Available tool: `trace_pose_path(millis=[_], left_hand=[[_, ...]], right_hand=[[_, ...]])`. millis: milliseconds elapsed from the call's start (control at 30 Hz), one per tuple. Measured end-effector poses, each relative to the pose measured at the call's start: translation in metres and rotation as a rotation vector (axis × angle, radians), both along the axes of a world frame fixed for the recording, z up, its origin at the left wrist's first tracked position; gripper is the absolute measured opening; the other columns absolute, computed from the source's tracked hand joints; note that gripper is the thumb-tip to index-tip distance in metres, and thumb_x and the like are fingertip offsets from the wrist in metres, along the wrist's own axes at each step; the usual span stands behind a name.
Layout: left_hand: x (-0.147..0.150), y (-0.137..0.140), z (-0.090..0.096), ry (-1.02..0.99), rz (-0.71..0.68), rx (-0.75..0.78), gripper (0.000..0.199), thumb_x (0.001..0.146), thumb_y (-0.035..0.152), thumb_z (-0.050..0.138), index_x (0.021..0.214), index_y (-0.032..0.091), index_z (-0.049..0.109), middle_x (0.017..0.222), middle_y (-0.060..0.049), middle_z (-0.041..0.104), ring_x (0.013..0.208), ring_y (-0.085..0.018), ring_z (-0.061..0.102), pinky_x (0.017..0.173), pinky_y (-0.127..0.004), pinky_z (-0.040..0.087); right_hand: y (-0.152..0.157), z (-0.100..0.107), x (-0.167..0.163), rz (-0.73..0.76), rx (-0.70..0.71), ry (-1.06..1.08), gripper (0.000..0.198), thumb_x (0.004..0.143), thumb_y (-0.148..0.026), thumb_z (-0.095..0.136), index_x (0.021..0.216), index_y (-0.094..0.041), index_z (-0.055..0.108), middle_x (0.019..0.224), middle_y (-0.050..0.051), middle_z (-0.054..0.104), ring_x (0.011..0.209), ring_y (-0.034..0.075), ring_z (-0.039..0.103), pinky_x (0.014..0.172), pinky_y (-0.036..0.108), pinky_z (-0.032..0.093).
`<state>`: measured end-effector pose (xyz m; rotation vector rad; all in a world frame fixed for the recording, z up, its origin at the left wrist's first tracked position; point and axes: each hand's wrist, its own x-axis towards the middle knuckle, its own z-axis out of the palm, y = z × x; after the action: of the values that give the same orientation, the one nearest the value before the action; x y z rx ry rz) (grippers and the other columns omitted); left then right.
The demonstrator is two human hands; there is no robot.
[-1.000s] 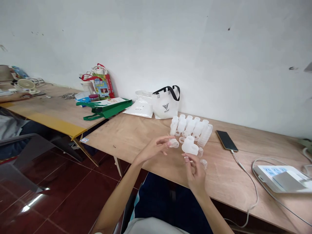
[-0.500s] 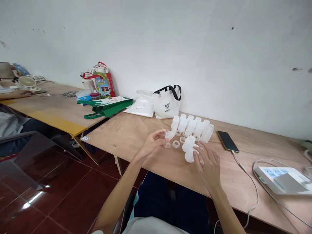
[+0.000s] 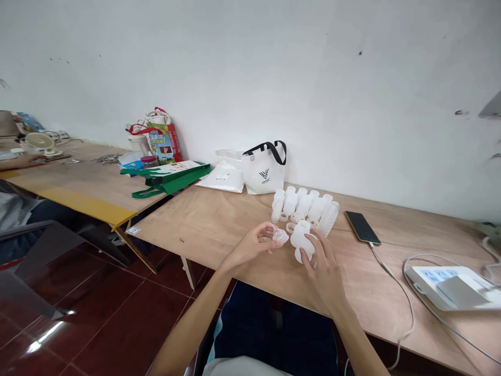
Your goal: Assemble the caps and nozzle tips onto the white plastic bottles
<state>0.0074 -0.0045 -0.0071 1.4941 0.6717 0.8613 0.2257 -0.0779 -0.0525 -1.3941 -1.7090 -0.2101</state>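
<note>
Between the thumb and fingers of my left hand (image 3: 258, 244) is a small clear plastic cone-shaped piece (image 3: 280, 235), held just above the table. To its right, my right hand (image 3: 321, 256) has its thumb and fingers around a milky white plastic bottle (image 3: 304, 255); another bottle of the same kind (image 3: 301, 232) lies against it. Just beyond, a clear ring (image 3: 290, 227) rests on the wood. Behind the hands stands a row of white bottles (image 3: 302, 202), with a stack of clear rings or caps (image 3: 329, 218) at its right end and more rings in front.
A phone (image 3: 362, 227) with a charging cable lies to the right, before a white box-like device (image 3: 450, 287). Against the wall stand a white tote bag (image 3: 264, 171) and a white plastic package (image 3: 223, 175). A green bag (image 3: 172, 177) lies on the neighbouring table's edge, where another person sits.
My left hand has moved right and slightly down with the clear piece, closer to the bottles. My right hand has closed in around a near bottle. The view has shifted slightly.
</note>
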Motion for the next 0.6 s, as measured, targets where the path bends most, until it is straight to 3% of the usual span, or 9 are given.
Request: trace_pose_path(millis=[267, 400, 600], left_hand=[[0.004, -0.006, 0.002, 0.022, -0.023, -0.015, 0.04, 0.078, 0.045, 0.082, 0.103, 0.02, 0.064, 0.12, -0.009, 0.066, 0.101, -0.02, 0.061, 0.071, -0.027, 0.055], [0.006, -0.01, 0.006, 0.041, -0.046, -0.023, 0.041, 0.078, 0.045, 0.083, 0.105, 0.02, 0.065, 0.108, -0.007, 0.068, 0.097, -0.019, 0.062, 0.072, -0.028, 0.054], [0.007, -0.012, 0.009, 0.049, -0.038, -0.012, 0.042, 0.077, 0.044, 0.083, 0.107, 0.02, 0.066, 0.106, -0.006, 0.067, 0.095, -0.018, 0.061, 0.073, -0.027, 0.054]], right_hand=[[0.005, -0.008, 0.001, 0.033, -0.052, 0.06, 0.027, 0.103, -0.036, 0.049, 0.125, -0.029, 0.063, 0.149, 0.011, 0.051, 0.133, 0.032, 0.055, 0.09, 0.049, 0.06], [0.007, -0.014, -0.002, 0.028, -0.076, 0.096, 0.028, 0.103, -0.038, 0.049, 0.128, -0.031, 0.062, 0.141, 0.011, 0.056, 0.129, 0.031, 0.057, 0.088, 0.048, 0.06], [0.006, -0.015, -0.007, -0.007, -0.098, 0.093, 0.031, 0.103, -0.04, 0.05, 0.13, -0.034, 0.063, 0.127, 0.009, 0.064, 0.117, 0.03, 0.063, 0.084, 0.046, 0.06]])
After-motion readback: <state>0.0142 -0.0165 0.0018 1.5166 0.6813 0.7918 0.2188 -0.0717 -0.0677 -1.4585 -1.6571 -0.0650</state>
